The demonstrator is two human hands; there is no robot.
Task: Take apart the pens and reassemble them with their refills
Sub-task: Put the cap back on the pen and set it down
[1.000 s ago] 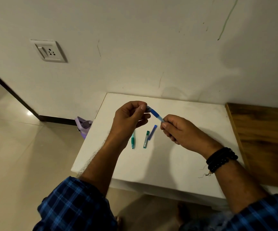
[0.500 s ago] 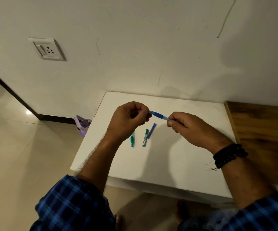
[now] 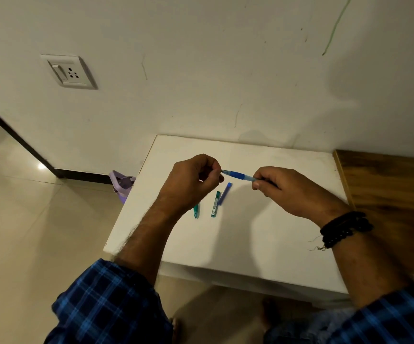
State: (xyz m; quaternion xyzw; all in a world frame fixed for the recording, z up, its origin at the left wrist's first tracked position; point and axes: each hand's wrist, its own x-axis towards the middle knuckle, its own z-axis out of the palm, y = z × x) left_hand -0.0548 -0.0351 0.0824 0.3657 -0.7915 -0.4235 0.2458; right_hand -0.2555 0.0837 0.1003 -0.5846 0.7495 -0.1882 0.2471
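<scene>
A blue pen (image 3: pixel 238 174) is held nearly level above the white table (image 3: pixel 250 244). My right hand (image 3: pixel 290 192) grips its rear end. My left hand (image 3: pixel 191 181) is curled, its thumb and fingertips pinching the pen's pointed front tip. On the table below lie a green pen part (image 3: pixel 196 211), half hidden by my left wrist, a green capped piece (image 3: pixel 216 204) and a purple-blue piece (image 3: pixel 225 193). The two pieces lie side by side, slightly tilted.
The table stands against a white wall. A wooden surface (image 3: pixel 387 207) adjoins its right edge. A lilac bottle (image 3: pixel 123 184) stands on the tiled floor by the table's left side. A wall socket (image 3: pixel 69 72) is up left.
My hands have moved apart, so more of the blue pen shows between them. The pen has swung from slanted to almost level. The parts on the table have not moved.
</scene>
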